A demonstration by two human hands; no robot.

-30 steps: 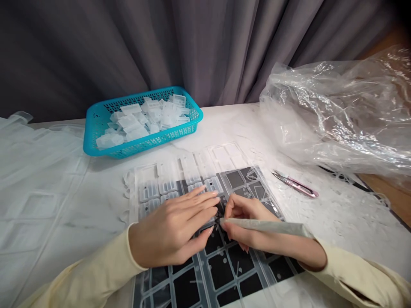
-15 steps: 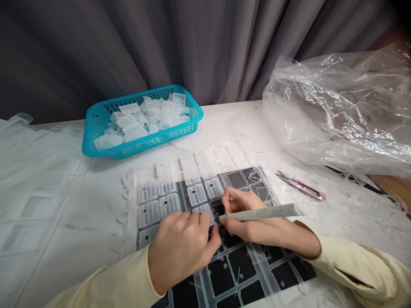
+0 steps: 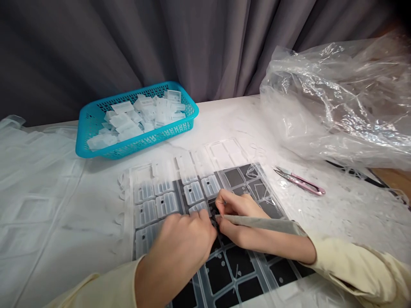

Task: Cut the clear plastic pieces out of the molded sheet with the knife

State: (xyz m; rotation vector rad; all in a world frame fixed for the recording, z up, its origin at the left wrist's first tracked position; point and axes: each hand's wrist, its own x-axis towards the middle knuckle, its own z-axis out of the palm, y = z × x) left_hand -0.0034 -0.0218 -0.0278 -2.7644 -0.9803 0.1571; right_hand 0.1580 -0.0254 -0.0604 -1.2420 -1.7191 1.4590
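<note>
A translucent plastic sheet with a grid of frames lies over a dark mat, and several clear moulded pieces sit in its upper left part. My left hand is closed at the sheet's middle, fingertips curled down beside a piece; what they grip is hidden. My right hand pinches the tip of a long grey-white tapered strip, which runs back over the wrist. The fingertips of both hands nearly meet.
A turquoise basket of clear pieces stands at the back left. Pink-handled snips lie right of the sheet. A crumpled clear bag fills the back right. Plastic sheets cover the left, and scraps lie at the right.
My left hand has turned, its thumb now tucked out of sight. The strip's rear end has dropped towards my right wrist. The view has shifted slightly.
</note>
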